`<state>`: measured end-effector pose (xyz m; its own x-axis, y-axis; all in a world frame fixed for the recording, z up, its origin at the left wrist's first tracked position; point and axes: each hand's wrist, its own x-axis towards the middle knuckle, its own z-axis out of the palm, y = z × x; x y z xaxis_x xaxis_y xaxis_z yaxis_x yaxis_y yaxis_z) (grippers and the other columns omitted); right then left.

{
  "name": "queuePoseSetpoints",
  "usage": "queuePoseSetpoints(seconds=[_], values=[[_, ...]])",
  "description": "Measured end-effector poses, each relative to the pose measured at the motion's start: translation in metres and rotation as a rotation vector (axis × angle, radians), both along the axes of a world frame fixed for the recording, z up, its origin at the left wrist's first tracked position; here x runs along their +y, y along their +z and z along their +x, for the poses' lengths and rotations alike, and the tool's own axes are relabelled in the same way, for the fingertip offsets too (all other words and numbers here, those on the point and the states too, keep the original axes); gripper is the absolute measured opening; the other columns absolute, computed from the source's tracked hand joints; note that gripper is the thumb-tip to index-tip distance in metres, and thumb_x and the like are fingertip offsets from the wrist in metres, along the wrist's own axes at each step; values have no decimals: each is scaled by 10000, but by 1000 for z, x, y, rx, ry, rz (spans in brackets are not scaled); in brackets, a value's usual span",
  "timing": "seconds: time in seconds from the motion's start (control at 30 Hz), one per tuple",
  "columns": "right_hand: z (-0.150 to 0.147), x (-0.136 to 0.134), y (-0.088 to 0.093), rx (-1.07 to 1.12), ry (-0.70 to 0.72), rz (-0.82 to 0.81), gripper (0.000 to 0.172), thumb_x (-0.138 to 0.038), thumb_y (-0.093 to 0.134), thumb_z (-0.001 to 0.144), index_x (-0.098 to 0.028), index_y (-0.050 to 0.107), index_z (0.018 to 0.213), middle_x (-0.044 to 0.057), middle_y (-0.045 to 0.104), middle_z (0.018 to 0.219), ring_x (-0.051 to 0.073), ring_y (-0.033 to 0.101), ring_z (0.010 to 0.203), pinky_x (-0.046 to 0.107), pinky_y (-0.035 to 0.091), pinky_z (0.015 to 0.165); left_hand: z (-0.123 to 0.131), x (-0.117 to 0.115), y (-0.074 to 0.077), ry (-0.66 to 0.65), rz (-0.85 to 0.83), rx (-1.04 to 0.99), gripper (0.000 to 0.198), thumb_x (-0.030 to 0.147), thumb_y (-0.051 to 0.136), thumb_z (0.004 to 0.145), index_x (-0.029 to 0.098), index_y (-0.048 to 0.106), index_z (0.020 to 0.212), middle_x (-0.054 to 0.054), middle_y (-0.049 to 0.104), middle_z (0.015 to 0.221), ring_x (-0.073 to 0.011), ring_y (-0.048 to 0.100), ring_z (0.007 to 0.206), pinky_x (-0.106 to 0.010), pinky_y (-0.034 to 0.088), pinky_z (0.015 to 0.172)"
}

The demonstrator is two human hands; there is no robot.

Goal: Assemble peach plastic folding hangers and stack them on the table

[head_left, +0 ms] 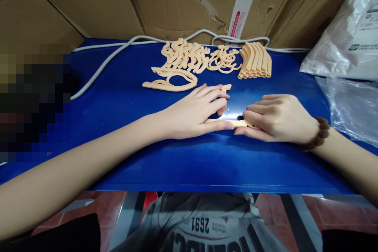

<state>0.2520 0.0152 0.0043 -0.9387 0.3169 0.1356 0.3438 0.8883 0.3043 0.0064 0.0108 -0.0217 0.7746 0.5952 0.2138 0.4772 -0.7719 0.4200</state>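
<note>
My left hand (197, 110) is closed on a slim beige plastic clothes hanger part (239, 123), its thumb lying along the near side. My right hand (274, 116) wraps around the other end of the same part, close to the left thumb. Past the left fingertips another beige end (226, 87) sticks out; the fingers hide the rest. Just beyond the left hand lies a beige folding hanger (168, 84) with its arms folded together. Much of the held part is hidden by my fingers.
Behind the hands on the blue table (189, 165) are a pile of curved pieces (183, 55), a heap of hooks (223, 60) and a row of hollow arms (255, 61). A white cable (113, 53) runs along the back, before cardboard boxes (183, 4). Plastic bags (339, 43) lie right.
</note>
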Motion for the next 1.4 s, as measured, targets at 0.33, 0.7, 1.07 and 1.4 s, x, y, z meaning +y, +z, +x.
queuePoseSetpoints(seconds=[0.33,0.7,1.07,1.4], values=[[-12,-13,-2,109,98,-63,562,-625,353,987,-195,515,664,9,512,631,149,411,579,290,309,594,-7,13,-5,94,-137,-214,256,162,539,926,167,583,1178,-139,554,1400,-220,445,1397,-426,377,1143],[-16,-16,-6,159,94,-276,318,-420,478,985,-162,588,833,87,616,891,179,529,784,303,434,733,-4,17,-13,206,-70,-306,301,265,710,877,130,617,1130,-124,650,1226,-232,594,1195,-382,442,1048],[-18,-22,-8,250,132,-443,369,-173,525,921,-134,520,1287,120,631,1147,210,581,1032,324,510,840,-2,13,-13,201,22,-211,194,254,616,951,173,676,1117,-102,619,1309,-224,551,1264,-404,426,1066],[-18,-23,-9,256,101,-541,612,-65,500,865,-190,402,1456,120,558,1289,202,544,1162,338,529,920,-3,13,-14,193,34,-134,296,274,438,1035,161,651,1206,-103,581,1366,-224,523,1279,-413,395,1101]])
